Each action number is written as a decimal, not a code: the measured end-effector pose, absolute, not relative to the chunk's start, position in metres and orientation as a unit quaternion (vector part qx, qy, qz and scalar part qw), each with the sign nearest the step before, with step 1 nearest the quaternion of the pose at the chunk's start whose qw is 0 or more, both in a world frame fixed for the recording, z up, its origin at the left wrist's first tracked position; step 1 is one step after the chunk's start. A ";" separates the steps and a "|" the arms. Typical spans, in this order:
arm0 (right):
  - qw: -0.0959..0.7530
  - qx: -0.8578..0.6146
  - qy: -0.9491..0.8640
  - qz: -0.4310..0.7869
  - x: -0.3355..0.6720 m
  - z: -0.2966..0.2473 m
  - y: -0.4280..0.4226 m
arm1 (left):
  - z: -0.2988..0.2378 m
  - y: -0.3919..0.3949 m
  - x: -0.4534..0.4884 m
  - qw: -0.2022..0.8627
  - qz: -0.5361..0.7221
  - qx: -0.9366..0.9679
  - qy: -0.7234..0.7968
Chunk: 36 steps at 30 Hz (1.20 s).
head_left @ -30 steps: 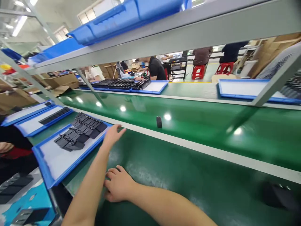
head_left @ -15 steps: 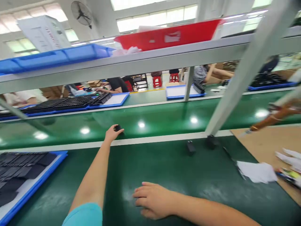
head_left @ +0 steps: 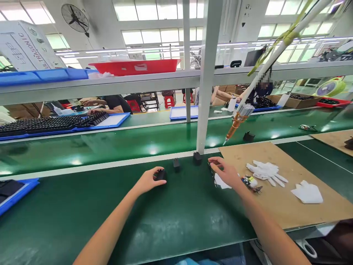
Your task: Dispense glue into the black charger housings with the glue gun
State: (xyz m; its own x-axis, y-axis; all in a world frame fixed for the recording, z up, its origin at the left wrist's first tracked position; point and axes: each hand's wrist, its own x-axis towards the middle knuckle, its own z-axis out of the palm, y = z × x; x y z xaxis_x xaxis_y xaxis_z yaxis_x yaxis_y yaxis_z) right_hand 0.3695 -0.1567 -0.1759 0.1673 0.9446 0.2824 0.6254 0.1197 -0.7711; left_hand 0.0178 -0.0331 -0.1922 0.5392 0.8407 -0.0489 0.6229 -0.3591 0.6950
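Note:
My left hand is closed round a small black block on the green bench in front of me. My right hand reaches over a thin black strip and a white sheet at the edge of a brown board; its fingers curl at the strip. A second small black block stands upright between the hands, beside the foot of a grey post.
White gloves, a folded white cloth and small coloured parts lie on the board. An orange electric screwdriver hangs above it. A green conveyor runs behind. A blue tray sits at left. People work at the far bench.
My view swung right. My left hand brought the small black block off the conveyor onto the near bench. My right hand lifted from the bench and reached right to the black strip.

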 end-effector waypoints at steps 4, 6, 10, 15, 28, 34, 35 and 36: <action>0.329 -0.617 -0.693 0.177 0.376 -0.177 -0.146 | -0.198 -0.051 0.051 0.329 0.161 0.824 0.431; 0.296 -0.586 -0.737 0.162 0.367 -0.176 -0.138 | -0.197 -0.056 0.058 0.328 0.164 0.825 0.430; 0.281 -0.540 -0.773 0.181 0.333 -0.173 -0.109 | -0.196 -0.063 0.060 0.329 0.176 0.821 0.433; 0.260 -0.525 -0.782 0.213 0.287 -0.184 -0.056 | -0.200 -0.064 0.050 0.315 0.188 0.824 0.432; 0.183 -0.584 -0.785 0.094 0.308 -0.187 -0.064 | -0.215 -0.051 0.046 0.365 0.206 0.846 0.331; 0.260 -0.521 -0.807 0.098 0.296 -0.173 -0.091 | -0.231 -0.058 0.049 0.409 0.256 0.813 0.325; 0.277 -0.501 -0.810 0.131 0.289 -0.172 -0.093 | -0.231 -0.058 0.048 0.422 0.260 0.806 0.323; 0.282 -0.482 -0.812 0.172 0.282 -0.172 -0.094 | -0.230 -0.059 0.048 0.437 0.263 0.798 0.320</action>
